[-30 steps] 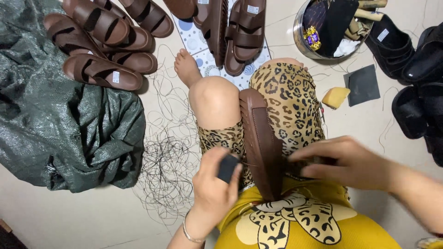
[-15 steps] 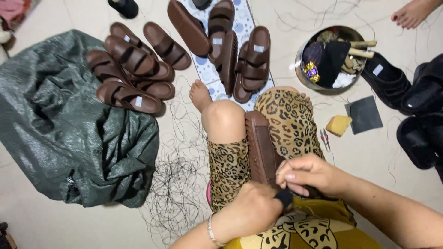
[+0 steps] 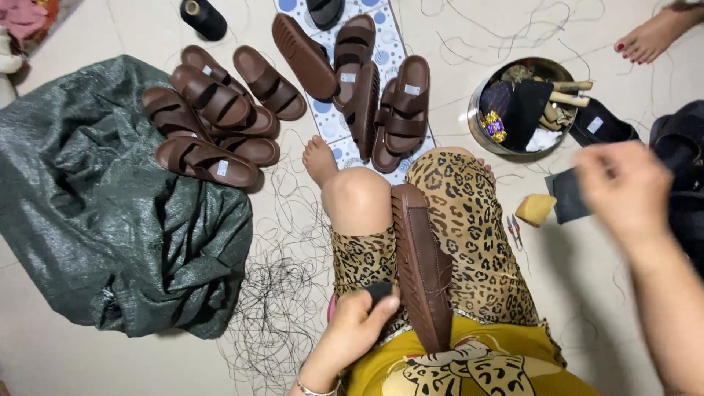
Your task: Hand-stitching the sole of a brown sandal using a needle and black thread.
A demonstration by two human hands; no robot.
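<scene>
A brown sandal (image 3: 422, 264) stands on its edge between my legs, sole side facing left, wedged against my bare knee and the leopard-print cloth. My left hand (image 3: 352, 326) rests by the sandal's near end and is closed on a small black piece (image 3: 379, 292). My right hand (image 3: 623, 191) is raised well to the right of the sandal, away from it. It is blurred with the fingers curled, and I cannot make out anything in it.
A dark green sack (image 3: 95, 213) fills the left. Several brown sandals (image 3: 213, 125) lie beyond it and on a patterned mat (image 3: 330, 125). A metal bowl (image 3: 480, 103) of tools, a yellow block (image 3: 535, 209), small snips (image 3: 515, 231), loose black thread (image 3: 279, 315) and another person's foot (image 3: 653, 37) are around.
My right hand has left the sandal and swung up and out to the right. My left hand stays at the sandal's near end. The view has tilted farther out over the floor.
</scene>
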